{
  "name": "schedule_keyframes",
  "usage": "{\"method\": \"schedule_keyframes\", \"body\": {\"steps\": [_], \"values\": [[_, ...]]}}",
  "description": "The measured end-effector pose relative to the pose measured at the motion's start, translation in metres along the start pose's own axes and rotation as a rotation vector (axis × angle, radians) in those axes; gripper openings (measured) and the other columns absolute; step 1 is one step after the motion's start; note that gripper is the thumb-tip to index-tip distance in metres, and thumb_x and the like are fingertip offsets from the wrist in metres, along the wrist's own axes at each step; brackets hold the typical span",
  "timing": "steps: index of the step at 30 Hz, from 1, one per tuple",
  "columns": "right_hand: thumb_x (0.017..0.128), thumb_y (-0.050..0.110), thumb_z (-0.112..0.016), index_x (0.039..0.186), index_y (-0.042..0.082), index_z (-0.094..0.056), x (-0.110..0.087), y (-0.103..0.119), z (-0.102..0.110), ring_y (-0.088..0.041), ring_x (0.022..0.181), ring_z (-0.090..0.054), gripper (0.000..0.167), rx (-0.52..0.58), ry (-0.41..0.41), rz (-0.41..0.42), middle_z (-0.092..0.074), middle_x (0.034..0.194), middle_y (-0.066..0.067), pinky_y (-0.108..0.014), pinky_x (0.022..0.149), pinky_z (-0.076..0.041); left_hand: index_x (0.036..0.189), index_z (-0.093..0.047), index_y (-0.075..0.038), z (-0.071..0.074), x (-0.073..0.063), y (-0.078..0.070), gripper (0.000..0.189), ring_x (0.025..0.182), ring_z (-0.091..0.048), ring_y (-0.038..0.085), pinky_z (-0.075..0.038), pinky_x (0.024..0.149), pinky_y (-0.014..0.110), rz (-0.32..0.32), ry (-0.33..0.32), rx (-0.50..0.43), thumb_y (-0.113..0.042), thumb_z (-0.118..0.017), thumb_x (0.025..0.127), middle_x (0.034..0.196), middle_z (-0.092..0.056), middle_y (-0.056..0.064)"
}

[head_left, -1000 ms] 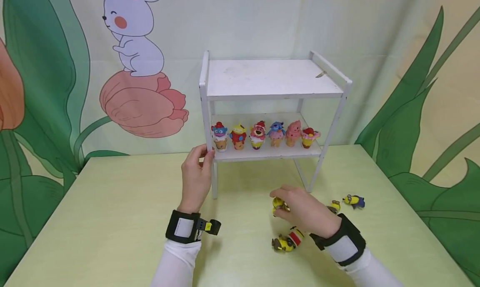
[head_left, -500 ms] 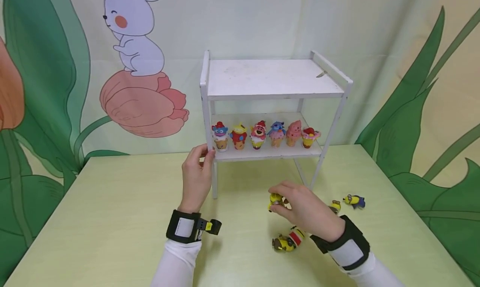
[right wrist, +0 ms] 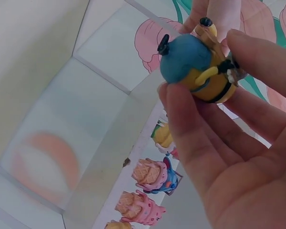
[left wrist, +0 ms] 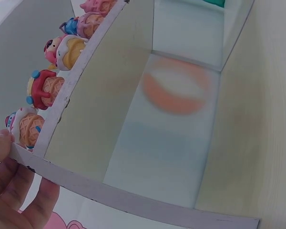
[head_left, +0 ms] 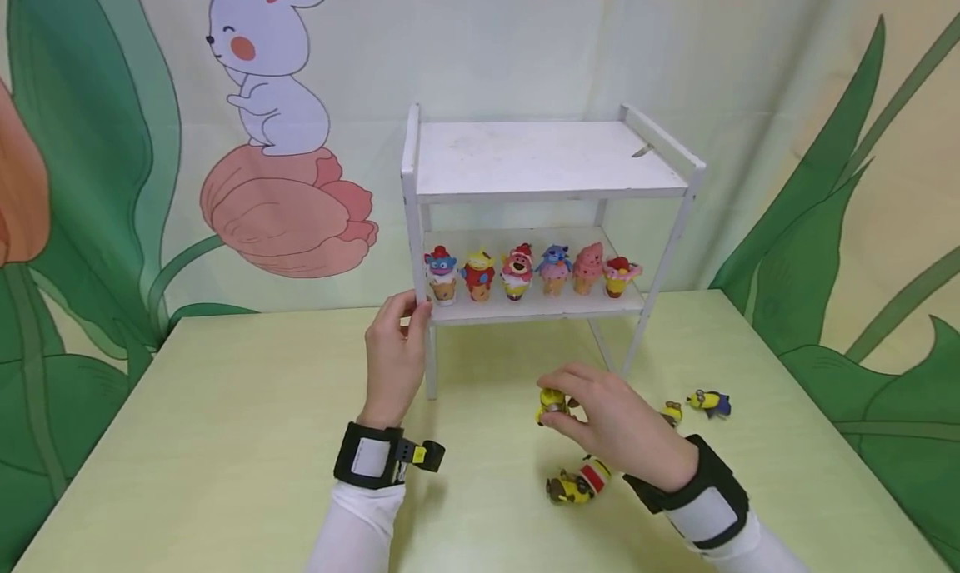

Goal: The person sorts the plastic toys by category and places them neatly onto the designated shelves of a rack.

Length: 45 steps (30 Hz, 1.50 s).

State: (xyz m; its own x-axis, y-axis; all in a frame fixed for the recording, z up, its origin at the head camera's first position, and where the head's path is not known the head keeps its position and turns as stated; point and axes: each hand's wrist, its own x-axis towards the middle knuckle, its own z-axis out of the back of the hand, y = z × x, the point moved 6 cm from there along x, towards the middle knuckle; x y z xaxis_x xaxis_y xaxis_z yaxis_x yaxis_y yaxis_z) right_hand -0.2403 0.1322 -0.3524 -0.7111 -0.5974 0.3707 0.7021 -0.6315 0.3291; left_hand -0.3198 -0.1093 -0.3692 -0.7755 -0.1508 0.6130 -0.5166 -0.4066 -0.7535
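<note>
Shifted slightly since a second ago: right hand [head_left: 618, 423] with its yellow toy [head_left: 553, 402], a little up and left in my head view; left hand [head_left: 395, 352] unmoved.

Item 1: yellow toy, pinched between right thumb and fingers, over the bench [head_left: 240, 440] and in front of the white shelf [head_left: 551, 156]; my right wrist view adds a blue rounded end and black belt.

Item 2: white shelf, two tiers; left fingers and thumb grip its front left post beside the lower tier.

Item 3: six cone toys [head_left: 517, 273], upright in a row on that lower tier.

Item 4: brown-and-yellow toy [head_left: 572, 490] and striped toy [head_left: 596, 474], lying on the bench nearer me than the held one; whether they touch, I cannot tell.

Item 5: blue-clad toy [head_left: 710, 403], lying right of the right hand; small toy [head_left: 672, 411] near it, part hidden by that hand.
</note>
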Motion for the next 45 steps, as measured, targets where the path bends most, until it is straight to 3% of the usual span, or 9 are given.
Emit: {"method": "schedule_keyframes", "body": {"steps": [9,15,26,36,45], "values": [[0.088,0.017,-0.075,0.118,0.005,-0.066,-0.002,0.002,0.007,-0.012,0.091,-0.063,0.034,0.024,-0.035,0.015,-0.065,0.111,-0.002,-0.032,0.077,-0.055,0.117,-0.063,-0.002,-0.003,-0.003,0.004,0.026,0.094,-0.057,0.019,-0.052,0.074,0.034,0.013,0.004,0.001,-0.019,-0.057,0.098,0.105,-0.062,0.009],[0.086,0.015,-0.078,0.116,0.004,-0.066,0.003,0.009,0.017,-0.013,0.092,-0.063,0.034,-0.032,-0.067,0.076,-0.066,0.108,-0.002,-0.032,0.078,-0.054,0.117,-0.064,-0.002,-0.006,-0.005,0.006,0.026,0.095,-0.058,0.019,-0.052,0.074,0.035,0.025,0.011,0.005,-0.019,-0.057,0.099,0.106,-0.063,0.008],[0.082,0.010,-0.080,0.109,0.003,-0.066,0.036,0.027,0.051,-0.009,0.077,-0.059,0.031,-0.110,-0.037,0.195,-0.061,0.096,-0.001,-0.023,0.067,-0.051,0.117,-0.064,-0.002,-0.004,-0.001,0.003,0.026,0.095,-0.058,0.020,-0.051,0.073,0.035,0.014,0.006,0.010,-0.019,-0.057,0.099,0.105,-0.063,0.009],[0.081,0.013,-0.082,0.106,0.004,-0.066,0.064,0.047,0.074,-0.013,0.074,-0.057,0.031,-0.216,0.049,0.201,-0.057,0.091,-0.002,-0.023,0.065,-0.051,0.116,-0.064,-0.001,-0.003,0.001,0.003,0.026,0.095,-0.058,0.020,-0.052,0.074,0.035,0.016,-0.002,0.001,-0.019,-0.057,0.098,0.105,-0.063,0.009],[0.082,0.015,-0.082,0.106,0.006,-0.066,0.090,0.074,0.093,-0.015,0.075,-0.059,0.030,-0.217,0.077,0.238,-0.061,0.093,-0.001,-0.025,0.066,-0.050,0.115,-0.065,-0.002,-0.001,0.002,0.003,0.025,0.094,-0.058,0.020,-0.052,0.073,0.035,0.020,-0.009,0.008,-0.019,-0.058,0.098,0.104,-0.063,0.010]]}}
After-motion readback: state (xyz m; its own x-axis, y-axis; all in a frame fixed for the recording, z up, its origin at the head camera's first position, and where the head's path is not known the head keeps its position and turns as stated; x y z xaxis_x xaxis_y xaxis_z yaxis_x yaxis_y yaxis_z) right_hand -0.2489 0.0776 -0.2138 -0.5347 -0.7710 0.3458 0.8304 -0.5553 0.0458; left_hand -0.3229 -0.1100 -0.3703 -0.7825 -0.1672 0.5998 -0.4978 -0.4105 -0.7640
